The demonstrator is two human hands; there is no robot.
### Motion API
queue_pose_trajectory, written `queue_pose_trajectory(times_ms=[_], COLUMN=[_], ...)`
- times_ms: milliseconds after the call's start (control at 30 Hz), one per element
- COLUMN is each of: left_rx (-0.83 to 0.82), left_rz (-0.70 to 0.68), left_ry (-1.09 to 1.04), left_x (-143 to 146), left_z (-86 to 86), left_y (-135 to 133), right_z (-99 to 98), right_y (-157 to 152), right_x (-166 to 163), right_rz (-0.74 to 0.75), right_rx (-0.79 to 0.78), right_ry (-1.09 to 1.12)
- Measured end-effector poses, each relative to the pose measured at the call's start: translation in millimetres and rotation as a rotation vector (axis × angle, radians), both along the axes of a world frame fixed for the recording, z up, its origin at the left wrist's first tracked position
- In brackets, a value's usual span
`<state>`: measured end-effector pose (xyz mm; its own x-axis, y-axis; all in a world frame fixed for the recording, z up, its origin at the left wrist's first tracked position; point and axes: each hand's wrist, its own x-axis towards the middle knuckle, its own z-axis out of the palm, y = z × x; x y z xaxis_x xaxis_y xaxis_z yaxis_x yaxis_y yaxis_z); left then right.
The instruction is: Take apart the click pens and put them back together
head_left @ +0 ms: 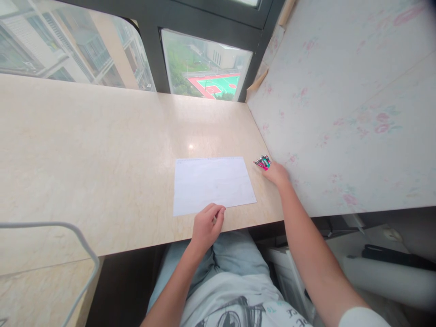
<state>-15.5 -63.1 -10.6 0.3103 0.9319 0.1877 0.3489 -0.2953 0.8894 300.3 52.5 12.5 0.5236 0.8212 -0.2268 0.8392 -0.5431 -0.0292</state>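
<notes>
A white sheet of paper (213,184) lies flat on the beige marble-look counter (102,172). My left hand (207,225) rests at the sheet's near edge with its fingers curled, touching the paper's lower border. My right hand (277,174) reaches to the right of the sheet, close to the wall, and its fingers close on a small bunch of coloured pens (262,161) in pink, green and dark tones. The pen tips point left, away from the hand.
A wall with faded flower wallpaper (340,104) bounds the counter on the right. A window (204,68) runs along the far edge. A thin white wire frame (68,236) curves at the near left. Dark items and a white roll lie low right.
</notes>
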Motion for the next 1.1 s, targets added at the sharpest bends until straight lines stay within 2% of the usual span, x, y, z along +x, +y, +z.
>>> queue_pose_trajectory(times_ms=[200, 300, 367, 467, 533, 600, 700, 800, 933, 1100], left_rx=[-0.036, -0.122, -0.237, -0.483, -0.662, -0.782, -0.812, -0.755, -0.681, -0.665], left_rz=[0.029, 0.099, 0.151, 0.159, 0.136, 0.199, 0.348, 0.443, 0.511, 0.56], left_ry=[-0.031, -0.161, -0.367, -0.802, -1.033, -1.202, -1.329, -1.352, -1.322, -1.3], left_x=[-2, 2, 11, 32, 44, 49, 43, 31, 16, -15], left_z=[1.9, 4.3, 8.8, 20.8, 29.2, 34.7, 35.4, 31.2, 27.7, 28.2], left_y=[0, 2, 4, 11, 15, 19, 23, 27, 32, 43], right_z=[8.0, 18.5, 28.2, 43.5, 51.2, 55.4, 55.6, 51.9, 48.0, 50.1], right_y=[-15, -27, -38, -53, -61, -67, -69, -66, -57, -46], right_x=[-4, -23, -47, -98, -135, -168, -203, -223, -243, -267], right_rz=[-0.009, 0.018, 0.043, 0.156, 0.29, 0.372, 0.418, 0.463, 0.475, 0.642], right_rx=[0.147, 0.219, 0.307, 0.364, 0.292, 0.234, 0.284, 0.347, 0.355, 0.369], right_ry=[0.146, 0.263, 0.506, 0.782, 0.853, 0.785, 0.62, 0.559, 0.503, 0.426])
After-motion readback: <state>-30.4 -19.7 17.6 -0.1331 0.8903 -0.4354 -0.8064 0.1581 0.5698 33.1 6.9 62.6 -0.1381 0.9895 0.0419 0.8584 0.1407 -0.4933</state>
